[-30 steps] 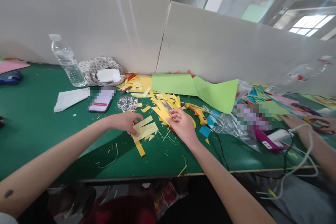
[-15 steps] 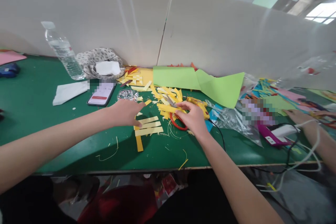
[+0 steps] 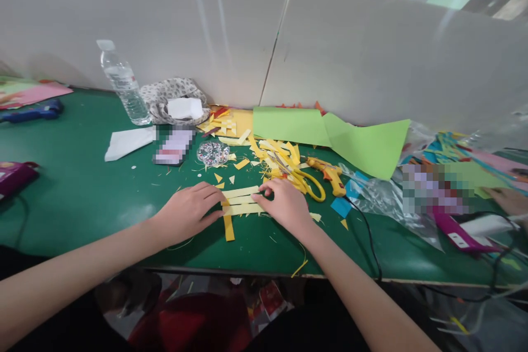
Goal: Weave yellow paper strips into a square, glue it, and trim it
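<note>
Several pale yellow paper strips [image 3: 241,209] lie side by side across an upright orange-yellow strip [image 3: 229,228] on the green table. At their left ends, my left hand [image 3: 192,212] presses with fingertips and thumb where the strips cross. My right hand [image 3: 284,206] is curled at the other ends, thumb and forefinger pinching there; its fingers hide the tips. Just beyond it, yellow-handled scissors [image 3: 315,187] rest on a heap of yellow paper scraps [image 3: 274,154]. A yellow glue gun [image 3: 330,173] lies to their right.
Green paper sheets [image 3: 289,125] lie along the partition. A water bottle [image 3: 126,91], a phone [image 3: 175,146] and a round clear container of beads [image 3: 213,153] are at the left. Clear plastic [image 3: 383,195] and a black cable [image 3: 367,231] lie right. Another person's hand [image 3: 505,198] shows at far right.
My right hand has left the scrap heap and come down-left to the strips' right ends. My left hand has drawn back onto their left ends. The view has shifted left.
</note>
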The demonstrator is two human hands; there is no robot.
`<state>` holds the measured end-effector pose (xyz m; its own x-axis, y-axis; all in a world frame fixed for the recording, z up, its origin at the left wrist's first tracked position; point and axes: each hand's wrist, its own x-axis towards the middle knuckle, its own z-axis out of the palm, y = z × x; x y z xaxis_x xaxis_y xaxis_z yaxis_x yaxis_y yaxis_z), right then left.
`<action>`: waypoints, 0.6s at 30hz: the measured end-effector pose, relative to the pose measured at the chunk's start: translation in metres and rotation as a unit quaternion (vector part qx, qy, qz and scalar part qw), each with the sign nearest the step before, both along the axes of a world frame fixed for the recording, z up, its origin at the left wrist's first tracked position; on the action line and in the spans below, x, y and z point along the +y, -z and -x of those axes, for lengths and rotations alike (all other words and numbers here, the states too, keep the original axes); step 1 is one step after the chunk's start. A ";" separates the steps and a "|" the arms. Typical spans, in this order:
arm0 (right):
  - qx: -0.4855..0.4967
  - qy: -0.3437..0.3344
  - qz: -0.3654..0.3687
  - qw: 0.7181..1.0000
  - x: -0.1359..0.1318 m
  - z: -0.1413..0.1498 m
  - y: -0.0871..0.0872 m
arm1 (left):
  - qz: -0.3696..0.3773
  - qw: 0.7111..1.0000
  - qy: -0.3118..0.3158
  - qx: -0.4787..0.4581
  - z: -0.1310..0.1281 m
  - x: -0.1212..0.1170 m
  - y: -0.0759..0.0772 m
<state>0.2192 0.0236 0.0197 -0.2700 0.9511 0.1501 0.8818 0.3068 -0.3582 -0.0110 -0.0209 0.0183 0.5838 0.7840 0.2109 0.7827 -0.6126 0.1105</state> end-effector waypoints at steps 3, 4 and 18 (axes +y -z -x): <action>0.002 -0.006 0.030 1.000 0.002 -0.001 0.001 | -0.007 0.999 0.052 0.004 0.008 -0.005 0.008; 0.001 -0.005 0.035 0.999 0.002 -0.002 0.001 | -0.009 0.998 0.058 0.006 0.010 -0.006 0.010; 0.020 -0.205 -0.089 0.975 -0.020 0.025 -0.003 | -0.013 0.998 0.054 0.000 0.008 -0.007 0.015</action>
<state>0.1941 0.0037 0.0225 -0.6116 0.7228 0.3217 0.6587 0.6904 -0.2991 -0.0189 -0.0281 0.0035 0.6643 0.7110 0.2305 0.7120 -0.6958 0.0942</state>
